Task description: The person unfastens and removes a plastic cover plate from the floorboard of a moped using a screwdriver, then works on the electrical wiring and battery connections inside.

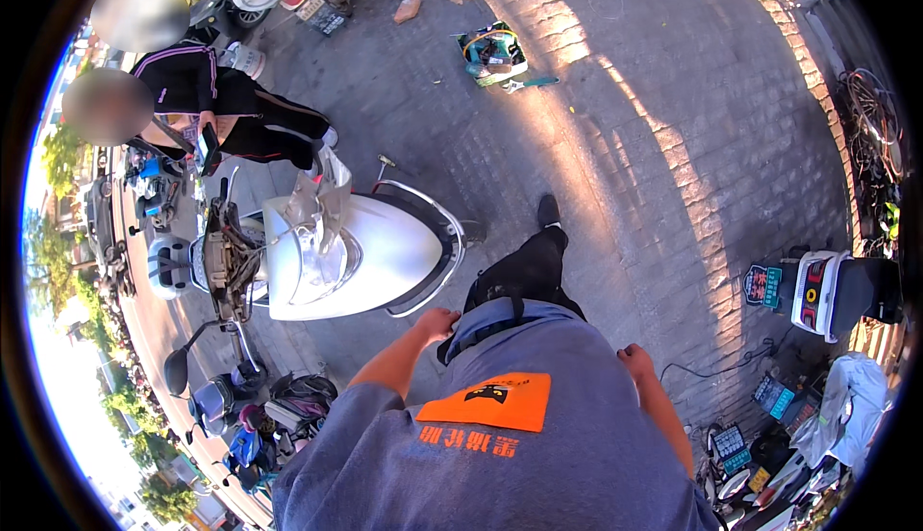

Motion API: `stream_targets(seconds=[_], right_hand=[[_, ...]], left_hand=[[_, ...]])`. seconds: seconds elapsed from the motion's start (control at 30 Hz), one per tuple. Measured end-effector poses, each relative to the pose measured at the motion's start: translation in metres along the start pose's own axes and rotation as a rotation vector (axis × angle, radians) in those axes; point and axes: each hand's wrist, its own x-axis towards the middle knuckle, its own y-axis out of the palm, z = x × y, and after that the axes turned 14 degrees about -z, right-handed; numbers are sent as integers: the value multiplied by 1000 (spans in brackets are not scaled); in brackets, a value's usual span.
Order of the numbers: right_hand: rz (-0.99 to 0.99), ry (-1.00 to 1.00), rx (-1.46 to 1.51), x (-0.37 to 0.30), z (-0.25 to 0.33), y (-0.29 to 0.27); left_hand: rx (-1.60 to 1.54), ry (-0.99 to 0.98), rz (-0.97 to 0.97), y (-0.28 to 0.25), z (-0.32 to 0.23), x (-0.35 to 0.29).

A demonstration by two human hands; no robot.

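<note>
My left hand (438,323) hangs beside my waist with its fingers curled into a fist, and nothing shows in it. On my other side, my right hand (635,359) is also curled closed and appears to hold nothing. Nearest to my left hand stands a scooter with a smooth white front panel (399,242). A chrome guard bar (452,266) curves around that panel. Clear crumpled plastic (332,199) lies over its upper part. The scooter's handlebar area (231,257) is uncovered, with frame and wiring showing. Neither hand touches the scooter.
A person in dark clothes (260,113) stands beyond the scooter, holding a phone (207,149). A tool box (495,55) sits on the paving ahead. Parked scooters (822,290) stand at right, near a cable (721,369). More scooters (255,435) line the left. A brick (408,11) lies far ahead.
</note>
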Motion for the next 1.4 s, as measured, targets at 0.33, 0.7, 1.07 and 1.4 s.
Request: stream_targets(seconds=[0.33,0.7,1.07,1.4], right_hand=[[-50,-190,-96,132,168,-183],[87,-634,-512,293,325,-282],[455,-884,-758,383,479,-275],[478,-1025,-1027,307,719,-228]], left_hand=[[-897,-360,-525,-254,-157,179],[-615,-663,-538,-246,-258,161],[-906,-913,-586,-252,-216,168],[-1043,-814,-546,-334,-63,157]])
